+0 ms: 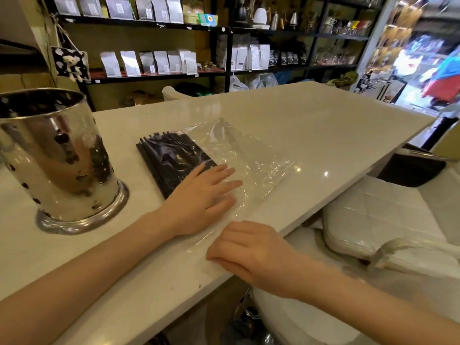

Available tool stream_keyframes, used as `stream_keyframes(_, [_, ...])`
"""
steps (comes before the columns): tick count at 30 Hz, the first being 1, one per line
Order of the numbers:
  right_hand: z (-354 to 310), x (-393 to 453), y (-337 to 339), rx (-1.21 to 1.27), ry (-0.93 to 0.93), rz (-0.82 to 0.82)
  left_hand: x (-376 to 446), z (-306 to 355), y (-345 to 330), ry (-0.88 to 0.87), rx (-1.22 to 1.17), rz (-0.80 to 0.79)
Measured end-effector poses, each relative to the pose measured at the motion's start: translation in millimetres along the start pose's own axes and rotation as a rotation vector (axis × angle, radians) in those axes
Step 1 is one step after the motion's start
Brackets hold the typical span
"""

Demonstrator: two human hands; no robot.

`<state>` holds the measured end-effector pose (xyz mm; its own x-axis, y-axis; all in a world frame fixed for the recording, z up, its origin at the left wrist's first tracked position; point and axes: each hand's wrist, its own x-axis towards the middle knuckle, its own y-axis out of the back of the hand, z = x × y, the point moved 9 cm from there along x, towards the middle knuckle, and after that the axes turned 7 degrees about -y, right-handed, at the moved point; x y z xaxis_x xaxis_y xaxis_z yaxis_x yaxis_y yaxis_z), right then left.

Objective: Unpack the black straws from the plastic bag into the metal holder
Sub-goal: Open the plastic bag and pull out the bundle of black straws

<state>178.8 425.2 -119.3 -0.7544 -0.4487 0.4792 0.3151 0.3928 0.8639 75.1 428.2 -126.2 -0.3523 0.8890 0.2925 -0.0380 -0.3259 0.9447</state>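
Note:
A bundle of black straws (pixel 171 158) lies flat on the white counter inside a clear plastic bag (pixel 249 155), their far ends sticking out at the bag's upper left. My left hand (pixel 201 197) rests palm down on the bag, fingers spread over the near ends of the straws. My right hand (pixel 246 252) sits curled at the counter's front edge, pinching the near end of the bag. The shiny perforated metal holder (pixel 57 158) stands upright to the left of the straws.
The white counter (pixel 323 135) stretches away to the right. A white padded stool (pixel 388 220) stands below its front edge. Shelves of pouches and kettles (pixel 159 63) line the back wall.

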Motion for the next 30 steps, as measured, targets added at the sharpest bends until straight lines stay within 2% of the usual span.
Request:
stream_keyframes(6, [35, -4, 23, 0.141, -0.132, 0.096, 0, 2, -18, -0.042, 0.012, -0.082])
stream_keyframes(9, [84, 1, 36, -0.014, -0.282, 0.139, -1, 4, -19, -0.043, 0.038, -0.090])
stream_keyframes(11, [110, 2, 34, -0.165, -0.333, 0.078, 1, 7, -15, -0.044, 0.068, -0.065])
stream_keyframes(14, [127, 1, 33, -0.278, -0.320, 0.039, 2, 4, -23, -0.026, 0.091, -0.135])
stream_keyframes(19, [129, -9, 49, -0.328, -0.270, 0.199, 16, 7, -15, -0.049, 0.152, -0.155])
stream_keyframes(22, [124, -16, 55, -0.405, -0.229, 0.229, 35, 2, -14, -0.034, 0.189, -0.177])
stream_keyframes(30, [108, -47, 58, -0.422, -0.225, 0.114, 54, -13, -32, -0.056, 0.188, -0.156])
